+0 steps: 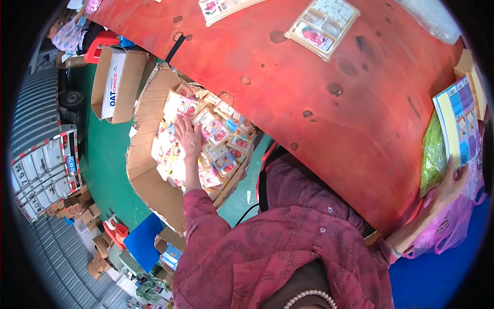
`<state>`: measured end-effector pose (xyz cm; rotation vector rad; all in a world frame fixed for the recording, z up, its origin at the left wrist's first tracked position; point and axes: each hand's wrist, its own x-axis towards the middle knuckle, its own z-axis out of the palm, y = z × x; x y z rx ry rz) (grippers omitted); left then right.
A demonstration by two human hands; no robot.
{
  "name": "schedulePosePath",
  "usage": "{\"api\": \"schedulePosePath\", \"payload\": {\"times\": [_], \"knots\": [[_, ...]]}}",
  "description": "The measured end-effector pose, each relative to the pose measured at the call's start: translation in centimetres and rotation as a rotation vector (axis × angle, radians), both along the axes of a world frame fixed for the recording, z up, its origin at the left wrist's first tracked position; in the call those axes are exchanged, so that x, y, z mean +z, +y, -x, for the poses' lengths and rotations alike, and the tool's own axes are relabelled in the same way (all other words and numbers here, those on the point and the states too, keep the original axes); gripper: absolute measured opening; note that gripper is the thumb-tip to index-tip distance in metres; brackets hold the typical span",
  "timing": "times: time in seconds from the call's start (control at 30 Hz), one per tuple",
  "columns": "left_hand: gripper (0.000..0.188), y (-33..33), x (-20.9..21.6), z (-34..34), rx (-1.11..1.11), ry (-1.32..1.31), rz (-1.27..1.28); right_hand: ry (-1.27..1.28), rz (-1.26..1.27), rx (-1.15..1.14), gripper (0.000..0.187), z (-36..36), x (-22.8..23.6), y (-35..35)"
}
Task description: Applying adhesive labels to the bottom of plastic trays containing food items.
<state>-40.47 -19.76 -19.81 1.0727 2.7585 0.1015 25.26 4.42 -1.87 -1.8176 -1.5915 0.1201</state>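
My left hand (188, 136) reaches into a large cardboard carton (149, 154) at the left, its fingers spread over the heap inside. Small compartmented plastic trays (218, 129) with strawberry-printed cards and white pieces make up that heap. At the far right, my right hand (449, 186) grips the lower edge of a stack of printed cards (459, 121) in blue, purple and pale yellow. Two similar trays lie at the far side of the red table: a whole tray (325, 27) and another tray (226, 7) cut off by the picture's upper edge.
The red table (319, 118) has dark stains. Beside my right hand lie a green bag (433, 152) and a pink plastic bag (445, 224). Clear plastic (432, 18) sits at the far right. An open box (119, 85) stands beyond the carton; a truck (46, 170) is parked left.
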Motion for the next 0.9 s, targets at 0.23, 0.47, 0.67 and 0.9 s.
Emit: {"api": "schedulePosePath", "payload": {"times": [0.23, 0.47, 0.67, 0.9], "knots": [[0.059, -1.5, 1.5, -1.1, 0.000, 0.064, -0.245, 0.207, 0.057, -0.079, 0.058, -1.0, 1.4, 1.9], [0.032, 8.4, 12.0, -7.4, -0.279, 0.092, -0.710, 0.827, -0.137, -0.057, 0.026, 1.1, 0.6, 1.5], [0.020, 16.1, 24.8, -21.8, -0.618, -0.139, -0.826, 1.090, -0.331, -0.050, 0.015, 1.8, 3.7, -1.3], [0.040, 23.9, 27.8, -32.8, -0.662, -1.154, -0.583, 1.369, -0.180, 0.017, 0.016, 2.9, 5.0, -5.7]]}}
